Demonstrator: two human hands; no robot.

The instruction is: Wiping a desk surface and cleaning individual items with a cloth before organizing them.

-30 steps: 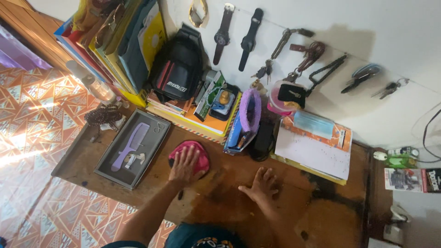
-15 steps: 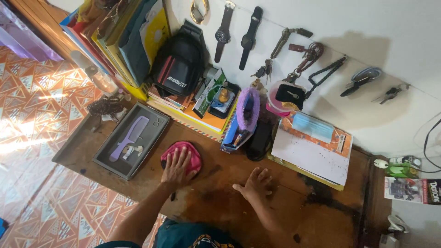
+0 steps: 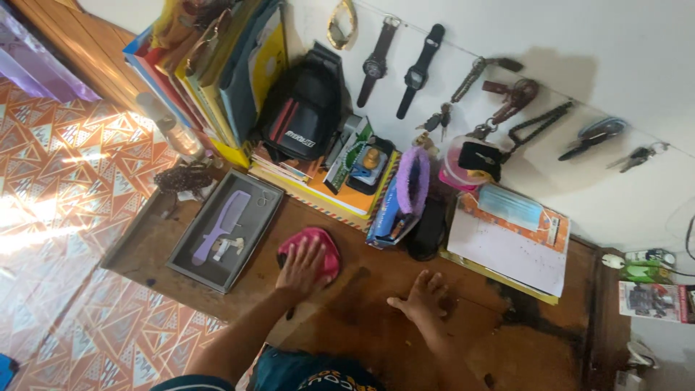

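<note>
The left hand is laid flat, with the fingers spread, on top of a pink cloth, which is pressed onto the dark wooden desk. The right hand is also opened and is rested palm down on the bare wood, apart from the cloth; nothing is gripped by it. Just beside the cloth, on the left, a grey tray is placed, and a purple comb is kept inside it. Behind the cloth, a stack of books is seen under a black bag. Near the right hand, a notebook is lain, with what seems a blue face mask on it.
</note>
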